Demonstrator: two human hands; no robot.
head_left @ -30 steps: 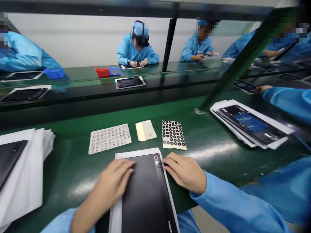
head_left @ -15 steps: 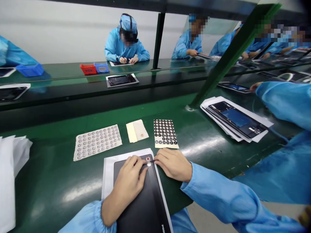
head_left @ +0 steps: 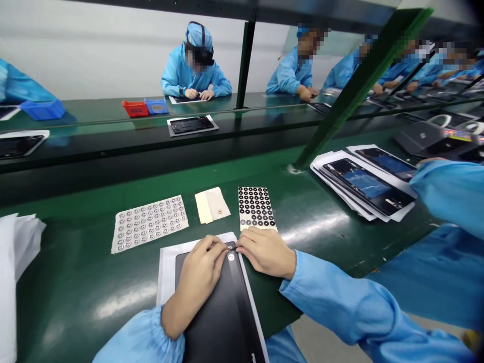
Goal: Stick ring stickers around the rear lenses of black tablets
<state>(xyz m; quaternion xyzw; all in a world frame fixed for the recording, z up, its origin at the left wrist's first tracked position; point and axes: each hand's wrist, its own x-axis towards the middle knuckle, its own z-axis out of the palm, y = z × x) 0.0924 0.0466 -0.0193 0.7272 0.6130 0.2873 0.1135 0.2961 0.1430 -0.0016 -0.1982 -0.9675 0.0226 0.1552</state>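
A black tablet-like panel [head_left: 212, 307] lies on a white sheet [head_left: 166, 277] in front of me. Near its top right corner is a round pale sticker [head_left: 231, 257]. My left hand [head_left: 202, 277] rests over the upper panel, thumb and index finger pinched just above that sticker; what they hold, if anything, is hidden. From the right, my right hand [head_left: 266, 252] meets it, its fingers closed on a thin dark pointed tool [head_left: 233, 248] whose tip reaches the left fingertips. Most of the tool is covered by my fingers.
Beyond the panel lie a sheet of ring stickers [head_left: 149, 224], a small cream paper [head_left: 212, 204] and a sheet of black round stickers [head_left: 257, 206]. Stacked panels [head_left: 363, 186] stand right, beside a co-worker's sleeve [head_left: 449, 196]. A green post [head_left: 340, 111] slants above the bench.
My left fingertips have closed up and moved slightly up, over the red-marked spot near the corner. My right hand has shifted slightly left. The co-worker's arm at right has brought another panel beside the stack.
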